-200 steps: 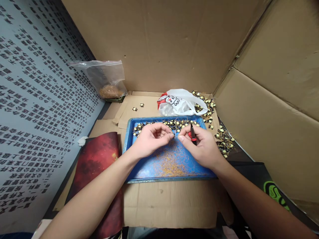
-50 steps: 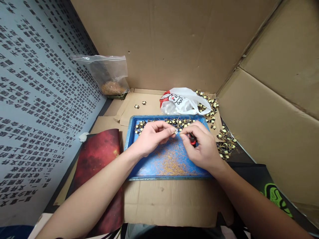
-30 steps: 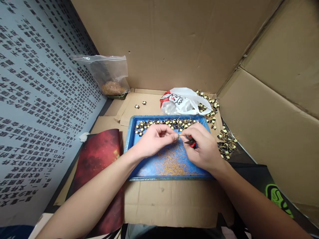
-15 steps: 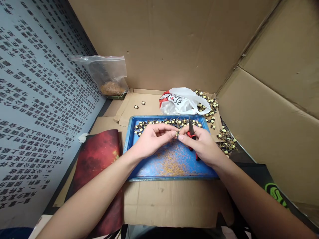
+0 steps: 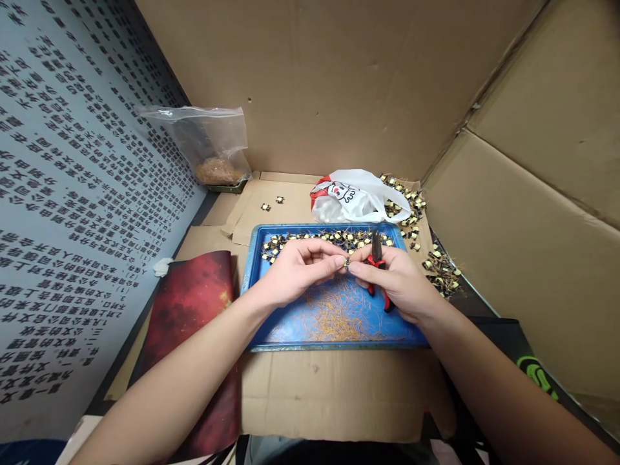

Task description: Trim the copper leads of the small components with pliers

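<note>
My left hand (image 5: 304, 271) is closed, thumb and index finger pinching a small yellow-and-black wire-wound coil (image 5: 347, 262) above the tray. Opposite it, the fingertips of my right hand (image 5: 394, 278) are pressed together beside the same coil. Red-handled pliers (image 5: 376, 258) are tucked in my right hand, their dark jaws pointing up and away from me. Beneath both hands lies a blue tray (image 5: 285, 329). Many similar coils (image 5: 281, 242) line its far side, and clipped copper-coloured wire bits (image 5: 339, 320) are scattered nearer me. Fingers partly hide the held coil.
A white and red plastic bag (image 5: 356, 199) stands behind the tray, with more coils (image 5: 440, 274) heaped to the right. Two coils (image 5: 272, 203) lie apart on cardboard. A clear zip bag of wire bits (image 5: 217, 161) and a red mat (image 5: 198, 329) are leftward. Cardboard walls enclose the back and right.
The pliers in my right hand have swung slightly to the right, jaws now more upright. My right hand has shifted a little rightward; the left keeps its pinch on the coil.
</note>
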`<state>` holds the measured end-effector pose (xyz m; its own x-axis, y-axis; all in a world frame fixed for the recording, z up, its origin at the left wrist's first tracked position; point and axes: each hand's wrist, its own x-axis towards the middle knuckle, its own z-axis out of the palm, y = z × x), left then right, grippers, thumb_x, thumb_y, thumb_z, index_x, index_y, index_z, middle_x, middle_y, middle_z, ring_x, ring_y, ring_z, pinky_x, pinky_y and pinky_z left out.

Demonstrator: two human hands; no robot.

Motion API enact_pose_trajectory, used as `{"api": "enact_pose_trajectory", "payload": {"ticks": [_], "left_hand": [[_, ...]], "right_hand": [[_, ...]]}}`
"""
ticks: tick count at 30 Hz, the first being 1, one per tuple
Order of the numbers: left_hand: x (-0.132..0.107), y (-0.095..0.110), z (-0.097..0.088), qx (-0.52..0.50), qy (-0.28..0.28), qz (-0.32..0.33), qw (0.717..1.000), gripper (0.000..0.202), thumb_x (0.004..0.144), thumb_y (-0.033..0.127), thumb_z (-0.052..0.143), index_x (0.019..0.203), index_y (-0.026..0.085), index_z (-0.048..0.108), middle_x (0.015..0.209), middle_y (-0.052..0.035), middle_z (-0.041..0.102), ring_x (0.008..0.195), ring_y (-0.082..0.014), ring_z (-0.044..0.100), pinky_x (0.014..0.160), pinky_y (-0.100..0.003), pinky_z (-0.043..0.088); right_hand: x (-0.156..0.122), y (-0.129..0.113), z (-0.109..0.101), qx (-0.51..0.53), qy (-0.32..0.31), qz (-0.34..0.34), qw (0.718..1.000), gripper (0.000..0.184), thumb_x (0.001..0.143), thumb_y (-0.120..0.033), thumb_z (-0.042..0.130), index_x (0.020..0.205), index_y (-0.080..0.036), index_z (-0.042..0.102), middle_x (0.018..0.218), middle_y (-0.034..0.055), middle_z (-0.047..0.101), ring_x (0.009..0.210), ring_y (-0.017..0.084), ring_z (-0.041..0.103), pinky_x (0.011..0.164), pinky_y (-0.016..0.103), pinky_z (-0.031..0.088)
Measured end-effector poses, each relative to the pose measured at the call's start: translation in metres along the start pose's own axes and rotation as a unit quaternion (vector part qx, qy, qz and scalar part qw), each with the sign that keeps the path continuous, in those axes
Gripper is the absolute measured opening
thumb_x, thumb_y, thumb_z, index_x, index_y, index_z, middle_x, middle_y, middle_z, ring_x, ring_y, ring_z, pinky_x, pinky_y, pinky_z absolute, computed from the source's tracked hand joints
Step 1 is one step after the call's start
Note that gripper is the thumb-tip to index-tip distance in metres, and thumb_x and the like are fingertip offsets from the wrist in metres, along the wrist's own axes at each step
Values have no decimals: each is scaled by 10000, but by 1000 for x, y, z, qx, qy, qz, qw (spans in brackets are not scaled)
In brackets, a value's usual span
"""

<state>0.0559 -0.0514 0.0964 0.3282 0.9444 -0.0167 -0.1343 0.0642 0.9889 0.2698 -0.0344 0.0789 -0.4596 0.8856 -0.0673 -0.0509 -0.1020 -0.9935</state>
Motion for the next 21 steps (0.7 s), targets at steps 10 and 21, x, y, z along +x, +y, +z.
{"api": "enact_pose_trajectory", "payload": {"ticks": [10, 21], "left_hand": [[2, -5, -3, -13, -5, -15, 1000, 322, 841, 430, 914, 947, 138, 827, 752, -34, 726, 565, -72, 486, 533, -222, 360], [2, -3, -3, 44, 15, 13, 999, 288, 861, 392, 870, 949, 123, 819, 779, -35, 731, 613, -88, 529, 594, -229, 424]], "right_hand": [[-1, 2, -2, -3, -13, 13, 1000, 364, 870, -520, 847, 823, -193, 695, 624, -48, 509, 576, 123, 410, 557, 298, 298], [-5, -5, 1, -90, 104, -135, 981, 231, 864, -318, 805, 1031, -206, 689, 747, -49, 513, 616, 122, 461, 572, 283, 359]]}}
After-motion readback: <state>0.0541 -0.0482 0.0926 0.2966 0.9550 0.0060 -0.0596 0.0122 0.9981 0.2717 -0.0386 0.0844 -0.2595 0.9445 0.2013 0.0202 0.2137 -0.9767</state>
